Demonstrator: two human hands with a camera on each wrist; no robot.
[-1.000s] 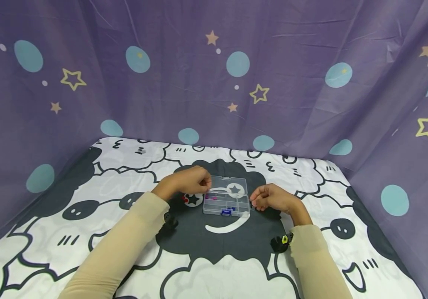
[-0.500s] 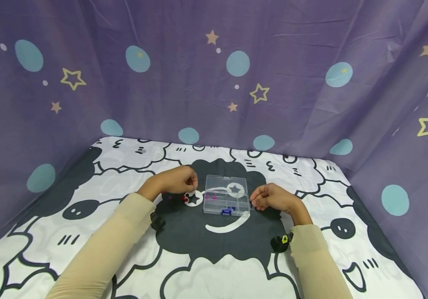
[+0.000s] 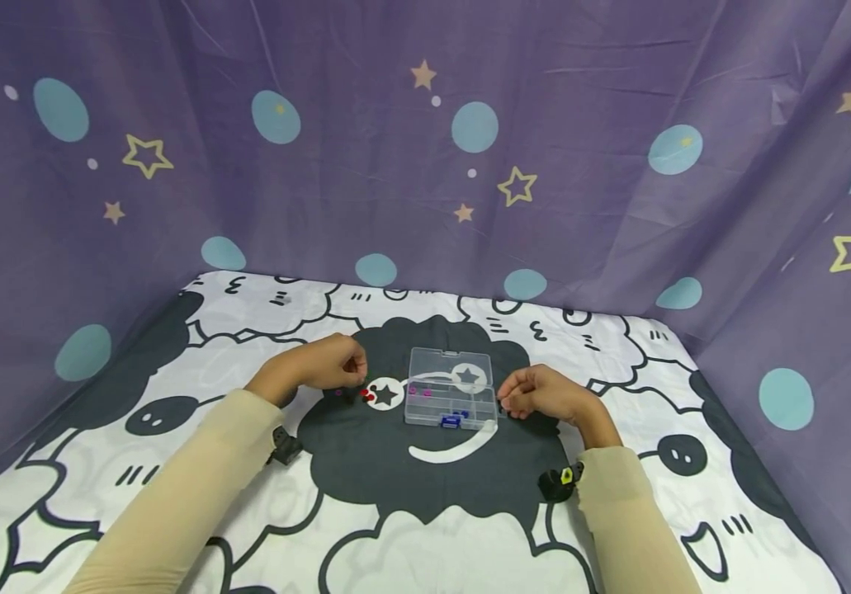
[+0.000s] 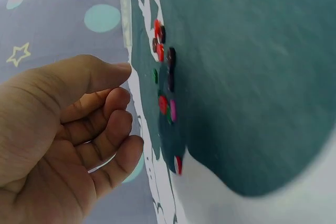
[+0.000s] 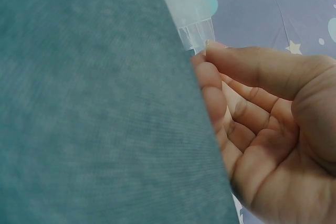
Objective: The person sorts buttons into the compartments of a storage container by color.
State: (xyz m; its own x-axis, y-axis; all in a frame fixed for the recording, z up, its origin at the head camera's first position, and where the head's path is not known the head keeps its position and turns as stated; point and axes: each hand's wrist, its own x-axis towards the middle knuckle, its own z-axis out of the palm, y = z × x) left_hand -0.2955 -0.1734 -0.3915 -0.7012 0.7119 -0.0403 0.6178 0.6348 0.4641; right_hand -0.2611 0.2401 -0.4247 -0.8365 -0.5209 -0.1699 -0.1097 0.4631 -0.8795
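Note:
A clear plastic compartment box [image 3: 436, 406] stands with its lid [image 3: 449, 363] raised at the back. Pink buttons [image 3: 427, 393] lie in its left compartments and small blue pieces [image 3: 460, 414] near its front. My right hand [image 3: 547, 392] is at the box's right edge, thumb and forefinger pinching its corner [image 5: 197, 35]. To the left, my left hand [image 3: 332, 361] hovers with loosely curled fingers and nothing visible between them. Beside it lie loose red buttons [image 4: 160, 52], dark buttons [image 4: 171, 59], a green button [image 4: 155, 75] and a pink button [image 4: 173, 110].
A white cloth with black cartoon shapes [image 3: 366, 544] covers the surface. Under the box is its large dark patch [image 3: 380, 470]. A purple curtain [image 3: 395, 190] with stars and blue spots hangs behind and at both sides.
My left hand has moved from over the box leftwards to the loose buttons, uncovering the box's left compartments and several buttons. My right hand and the box have stayed in place.

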